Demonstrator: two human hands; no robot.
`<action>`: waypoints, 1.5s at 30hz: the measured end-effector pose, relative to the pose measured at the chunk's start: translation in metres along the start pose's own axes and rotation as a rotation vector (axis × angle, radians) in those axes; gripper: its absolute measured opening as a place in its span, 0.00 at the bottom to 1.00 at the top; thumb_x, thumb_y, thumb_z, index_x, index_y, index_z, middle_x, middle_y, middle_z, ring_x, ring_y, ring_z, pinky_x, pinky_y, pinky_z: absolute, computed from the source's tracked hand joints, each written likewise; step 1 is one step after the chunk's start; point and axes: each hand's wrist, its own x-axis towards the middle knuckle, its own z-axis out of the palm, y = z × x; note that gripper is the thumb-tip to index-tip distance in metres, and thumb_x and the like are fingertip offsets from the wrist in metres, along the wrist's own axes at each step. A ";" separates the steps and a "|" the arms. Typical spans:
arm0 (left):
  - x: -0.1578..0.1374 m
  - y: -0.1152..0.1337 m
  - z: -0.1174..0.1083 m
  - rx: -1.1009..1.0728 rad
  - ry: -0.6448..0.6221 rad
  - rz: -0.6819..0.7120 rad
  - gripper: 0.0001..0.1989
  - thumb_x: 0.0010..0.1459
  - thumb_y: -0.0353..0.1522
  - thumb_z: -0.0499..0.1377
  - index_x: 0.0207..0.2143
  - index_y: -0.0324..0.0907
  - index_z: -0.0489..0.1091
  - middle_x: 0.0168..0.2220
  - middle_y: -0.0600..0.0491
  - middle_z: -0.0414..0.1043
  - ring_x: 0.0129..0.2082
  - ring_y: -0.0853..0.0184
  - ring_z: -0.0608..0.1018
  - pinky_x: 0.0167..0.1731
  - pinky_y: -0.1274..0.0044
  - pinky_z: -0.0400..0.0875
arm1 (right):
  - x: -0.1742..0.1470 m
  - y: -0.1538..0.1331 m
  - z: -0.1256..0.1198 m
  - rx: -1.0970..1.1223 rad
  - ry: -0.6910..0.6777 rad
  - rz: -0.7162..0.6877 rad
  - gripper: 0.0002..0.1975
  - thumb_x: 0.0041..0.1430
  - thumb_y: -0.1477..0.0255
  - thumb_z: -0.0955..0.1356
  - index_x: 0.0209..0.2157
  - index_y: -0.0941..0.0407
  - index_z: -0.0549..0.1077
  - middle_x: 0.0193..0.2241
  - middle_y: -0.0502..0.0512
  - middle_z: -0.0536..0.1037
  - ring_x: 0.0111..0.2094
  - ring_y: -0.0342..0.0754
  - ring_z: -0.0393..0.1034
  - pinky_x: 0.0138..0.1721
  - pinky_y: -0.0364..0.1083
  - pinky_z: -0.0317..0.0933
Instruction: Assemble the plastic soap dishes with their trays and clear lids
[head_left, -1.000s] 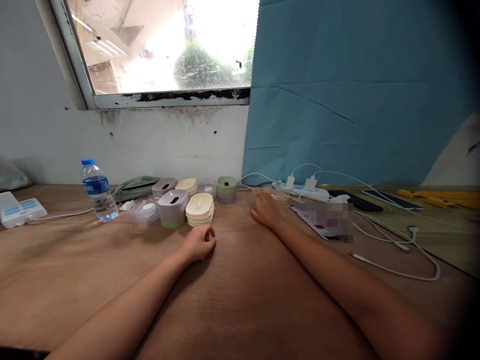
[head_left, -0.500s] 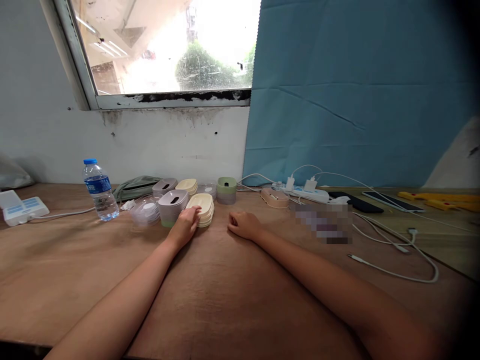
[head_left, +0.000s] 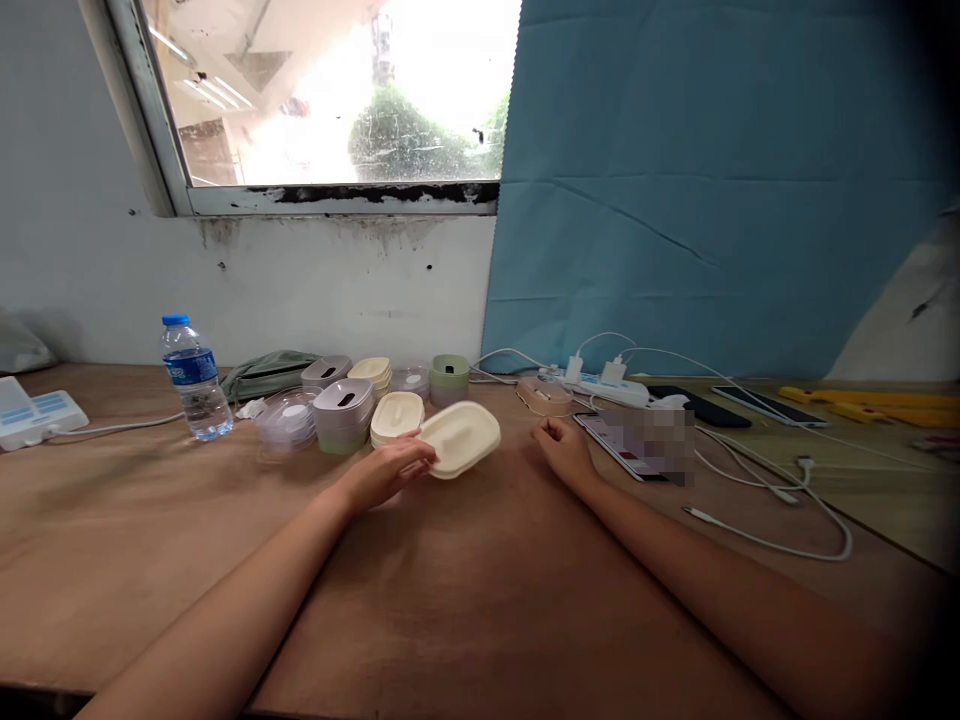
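With left hand [head_left: 401,465], gripping a cream lid [head_left: 466,438] by its left end, tilted, mid-frame, just right of the stack of cream lids [head_left: 396,416]. With right hand [head_left: 564,448], curled closed near the pink case [head_left: 541,398], right of centre. To handle this well, keep a firm hold on the rim, stay clear of the stack to avoid knocking it, and level gradually. Probably worth uncurling the right hand to steady the far end.
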 end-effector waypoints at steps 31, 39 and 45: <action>0.000 0.015 0.003 0.107 -0.219 0.077 0.14 0.48 0.42 0.56 0.26 0.40 0.64 0.31 0.52 0.66 0.32 0.69 0.67 0.32 0.79 0.61 | 0.038 -0.069 0.022 -0.178 -0.112 -0.380 0.13 0.45 0.71 0.65 0.36 0.57 0.68 0.37 0.57 0.70 0.41 0.50 0.63 0.42 0.45 0.55; 0.000 0.009 0.009 0.079 -0.218 0.149 0.16 0.47 0.44 0.57 0.25 0.40 0.63 0.30 0.52 0.65 0.31 0.70 0.67 0.30 0.80 0.62 | 0.109 -0.086 0.076 -0.262 -0.078 -0.238 0.25 0.43 0.70 0.69 0.46 0.59 0.67 0.51 0.64 0.59 0.51 0.62 0.52 0.49 0.55 0.48; 0.000 0.008 0.012 0.075 -0.209 0.165 0.15 0.47 0.43 0.58 0.25 0.40 0.63 0.31 0.51 0.66 0.32 0.69 0.68 0.33 0.80 0.62 | 0.122 -0.071 0.090 -0.246 -0.112 -0.184 0.15 0.50 0.73 0.66 0.41 0.57 0.72 0.45 0.62 0.66 0.45 0.54 0.61 0.47 0.49 0.54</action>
